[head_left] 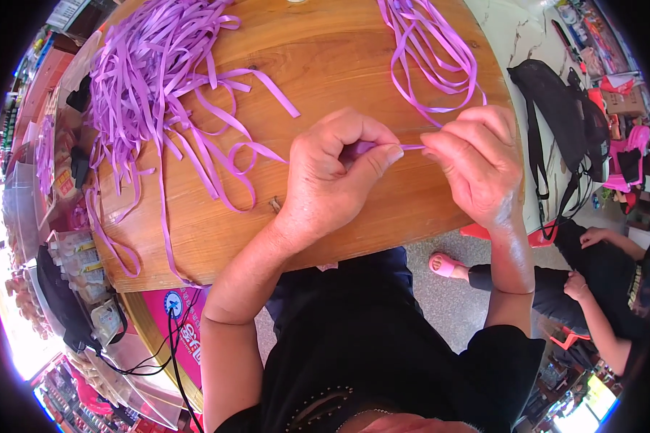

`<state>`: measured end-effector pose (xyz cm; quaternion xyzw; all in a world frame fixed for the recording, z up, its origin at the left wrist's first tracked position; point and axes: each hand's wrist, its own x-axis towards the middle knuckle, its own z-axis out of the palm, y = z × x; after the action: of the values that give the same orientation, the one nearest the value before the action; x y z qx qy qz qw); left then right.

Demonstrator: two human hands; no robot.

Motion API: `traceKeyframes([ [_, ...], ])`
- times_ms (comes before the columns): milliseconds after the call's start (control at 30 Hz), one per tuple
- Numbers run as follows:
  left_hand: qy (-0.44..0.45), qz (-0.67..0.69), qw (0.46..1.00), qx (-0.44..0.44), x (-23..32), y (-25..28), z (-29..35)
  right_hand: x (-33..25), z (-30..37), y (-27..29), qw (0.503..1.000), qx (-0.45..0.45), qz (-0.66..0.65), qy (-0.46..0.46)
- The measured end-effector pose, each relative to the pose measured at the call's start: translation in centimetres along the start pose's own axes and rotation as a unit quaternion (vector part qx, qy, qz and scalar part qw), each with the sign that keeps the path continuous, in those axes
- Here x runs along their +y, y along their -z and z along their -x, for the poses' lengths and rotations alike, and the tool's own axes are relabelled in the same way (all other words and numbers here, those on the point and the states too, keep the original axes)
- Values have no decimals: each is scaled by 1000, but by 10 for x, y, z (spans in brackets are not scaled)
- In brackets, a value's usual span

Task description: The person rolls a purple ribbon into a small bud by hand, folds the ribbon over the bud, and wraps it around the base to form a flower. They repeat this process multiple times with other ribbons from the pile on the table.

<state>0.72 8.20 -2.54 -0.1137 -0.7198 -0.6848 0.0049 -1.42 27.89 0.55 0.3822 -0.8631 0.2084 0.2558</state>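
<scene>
Between my two hands a short length of purple ribbon (412, 147) is stretched over the wooden table (325, 65). My left hand (336, 169) is closed, thumb and forefinger pinching the ribbon, while a strand trails from behind it toward the left. My right hand (480, 159) pinches the same ribbon with its fingertips. From near that hand the strand runs up to a looped bundle of purple ribbon (451, 54) at the far right of the table. A large tangled heap of purple ribbons (152, 65) covers the far left, several ends hanging toward me.
A black bag (560, 108) with straps lies on a pale marble-patterned surface to the right. Another person (592, 281) in dark clothes sits at the right, one foot in a pink slipper (444, 265). Black cables (173, 346) hang at the left by packaged goods (79, 260).
</scene>
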Motion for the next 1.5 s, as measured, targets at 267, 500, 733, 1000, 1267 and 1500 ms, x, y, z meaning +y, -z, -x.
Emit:
traceKeyframes([
  [267, 70, 187, 977, 77, 11, 6, -5, 5, 2, -6, 997, 37, -50, -48],
  [500, 55, 308, 948, 50, 22, 2, 3, -15, -2, -22, 929, -34, -329, -168],
  [733, -59, 336, 939, 36, 79, 14, 16, -48, -13, -36, 835, -151, -514, -124],
  [1000, -139, 428, 891, 53, 95, 86, 18, -16, 16, 25, 785, -125, -535, -286],
  [1267, -157, -88, 888, 423, 45, 134, -1, 27, 61, 38, 781, 51, -523, -336],
  [1500, -198, -145, 961, 124, 27, 9, -1, -16, 11, 10, 891, -47, -408, -191],
])
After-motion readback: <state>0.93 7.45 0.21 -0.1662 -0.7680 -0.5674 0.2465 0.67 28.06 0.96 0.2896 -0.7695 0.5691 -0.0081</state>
